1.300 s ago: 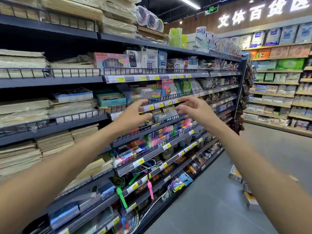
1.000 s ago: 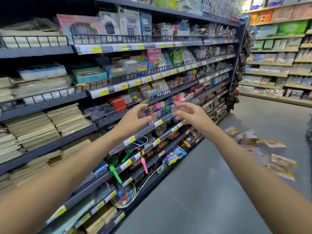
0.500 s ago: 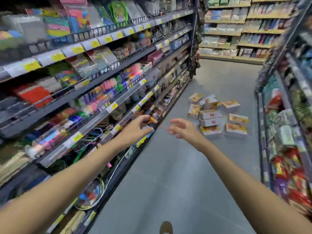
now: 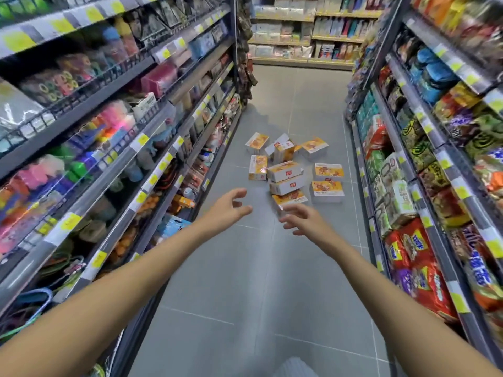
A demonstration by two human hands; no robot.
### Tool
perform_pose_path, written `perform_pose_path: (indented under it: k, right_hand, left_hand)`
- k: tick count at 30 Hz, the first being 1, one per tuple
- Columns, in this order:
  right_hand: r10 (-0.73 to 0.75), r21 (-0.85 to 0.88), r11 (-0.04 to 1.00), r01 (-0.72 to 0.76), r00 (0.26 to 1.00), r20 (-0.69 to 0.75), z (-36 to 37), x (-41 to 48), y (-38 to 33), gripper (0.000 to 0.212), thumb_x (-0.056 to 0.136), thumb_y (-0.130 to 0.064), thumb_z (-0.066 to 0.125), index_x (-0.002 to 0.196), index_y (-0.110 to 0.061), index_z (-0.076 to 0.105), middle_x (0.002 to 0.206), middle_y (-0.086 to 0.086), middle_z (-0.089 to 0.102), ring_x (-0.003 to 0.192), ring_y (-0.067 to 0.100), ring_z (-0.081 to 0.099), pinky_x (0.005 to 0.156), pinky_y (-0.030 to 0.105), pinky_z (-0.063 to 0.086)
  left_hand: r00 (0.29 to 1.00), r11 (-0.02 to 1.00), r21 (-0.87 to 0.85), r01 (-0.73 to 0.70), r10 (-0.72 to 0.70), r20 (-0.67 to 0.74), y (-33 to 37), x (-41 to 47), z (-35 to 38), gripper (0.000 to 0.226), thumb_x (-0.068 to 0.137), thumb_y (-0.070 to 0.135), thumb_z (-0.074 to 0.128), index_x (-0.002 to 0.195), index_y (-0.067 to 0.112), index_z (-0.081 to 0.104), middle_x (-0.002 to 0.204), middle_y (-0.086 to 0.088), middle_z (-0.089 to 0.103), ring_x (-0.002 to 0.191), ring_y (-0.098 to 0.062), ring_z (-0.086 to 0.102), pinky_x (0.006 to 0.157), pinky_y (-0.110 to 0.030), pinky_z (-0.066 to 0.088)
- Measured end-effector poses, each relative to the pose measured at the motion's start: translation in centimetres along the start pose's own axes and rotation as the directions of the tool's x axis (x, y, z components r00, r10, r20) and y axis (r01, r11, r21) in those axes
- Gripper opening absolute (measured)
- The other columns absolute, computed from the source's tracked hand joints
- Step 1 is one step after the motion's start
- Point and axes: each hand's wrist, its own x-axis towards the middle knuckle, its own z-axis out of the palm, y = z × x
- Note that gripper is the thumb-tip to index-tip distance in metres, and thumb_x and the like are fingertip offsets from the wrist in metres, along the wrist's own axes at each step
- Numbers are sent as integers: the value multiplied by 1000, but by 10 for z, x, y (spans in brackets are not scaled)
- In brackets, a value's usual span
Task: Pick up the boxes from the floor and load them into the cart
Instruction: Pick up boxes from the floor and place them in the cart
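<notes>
Several white-and-orange boxes (image 4: 285,172) lie scattered in a heap on the grey floor, midway down the aisle ahead of me. Some lie flat, others stand on edge, and a few are stacked. Both my arms reach forward toward the heap. My left hand (image 4: 227,206) is open with fingers spread and holds nothing. My right hand (image 4: 304,220) is open too, empty, just short of the nearest box (image 4: 290,200). No cart is in view.
Dark shelves (image 4: 130,148) packed with stationery and toys line the left side. Shelves of snack bags (image 4: 424,170) line the right. The grey tiled floor (image 4: 245,295) runs between them. More shelves (image 4: 304,36) cross the aisle's far end.
My view has swung from the left shelves down and right to the aisle floor. The heap of boxes has come into sight, and both hands have dropped toward it.
</notes>
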Motion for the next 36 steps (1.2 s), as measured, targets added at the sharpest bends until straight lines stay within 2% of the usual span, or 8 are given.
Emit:
perform_pose_path:
  k: [9, 12, 16, 18, 21, 25, 29, 36]
  right_hand:
    - [89, 37, 996, -87, 993, -73, -103, 148, 8, 19, 95, -17, 57, 114, -16, 57, 109, 12, 67, 94, 17, 63, 92, 39, 50]
    - [128, 60, 990, -124, 990, -65, -145, 205, 5, 15, 95, -15, 55, 111, -16, 56, 105, 10, 66, 91, 15, 63, 94, 41, 49]
    - [163, 57, 985, -161, 985, -46, -190, 270, 1, 17, 95, -15, 56, 112, -17, 56, 105, 7, 66, 91, 15, 63, 94, 40, 49]
    - [183, 64, 982, -180, 983, -36, -210, 307, 0, 16, 95, -15, 56, 111, -17, 56, 101, 5, 66, 89, 14, 63, 94, 40, 50]
    - [215, 84, 974, -211, 976, -39, -228, 352, -1, 18, 95, -13, 56, 113, -14, 56, 97, 3, 65, 86, 14, 63, 89, 39, 51]
    - [256, 68, 965, -254, 967, -15, -243, 416, 3, 19, 95, -15, 55, 114, -14, 57, 100, 6, 67, 84, 13, 64, 73, 28, 51]
    - [290, 56, 956, -289, 957, -9, -256, 480, 8, 16, 96, -17, 54, 112, -16, 57, 95, 2, 68, 86, 14, 65, 69, 25, 50]
    - [417, 106, 905, -411, 908, -37, -274, 618, 17, 10, 97, -10, 51, 104, -14, 57, 81, -2, 67, 64, 4, 65, 63, 24, 47]
  left_hand:
    - [992, 1000, -13, 8, -6, 123, 51, 187, 39, 48, 95, 17, 54, 140, 13, 40, 146, -1, 42, 128, -17, 45, 99, -28, 39]
    - [988, 997, -31, 70, -65, 141, 72, 257, 52, 45, 95, 16, 53, 139, 12, 41, 143, -2, 45, 124, -15, 47, 92, -22, 38]
    - [981, 987, -64, 145, -135, 140, 88, 334, 63, 50, 95, 19, 54, 142, 10, 38, 146, -3, 43, 129, -17, 45, 97, -24, 37]
    - [975, 980, -81, 182, -170, 140, 93, 374, 70, 53, 95, 20, 54, 143, 10, 38, 146, -2, 42, 129, -16, 45, 93, -22, 37]
    - [970, 971, -104, 216, -201, 134, 97, 419, 73, 53, 94, 18, 55, 143, 8, 38, 146, -3, 42, 129, -16, 45, 91, -19, 37]
    - [958, 952, -140, 274, -256, 131, 93, 479, 72, 51, 94, 16, 55, 142, 8, 40, 147, -4, 42, 130, -19, 45, 95, -23, 36]
    - [938, 924, -178, 337, -314, 145, 88, 545, 70, 46, 96, 14, 52, 140, 7, 41, 144, -6, 45, 130, -19, 44, 92, -23, 36]
    - [882, 866, -187, 464, -432, 187, 66, 688, 66, 44, 95, 14, 52, 137, 6, 42, 140, -8, 47, 125, -21, 47, 85, -24, 38]
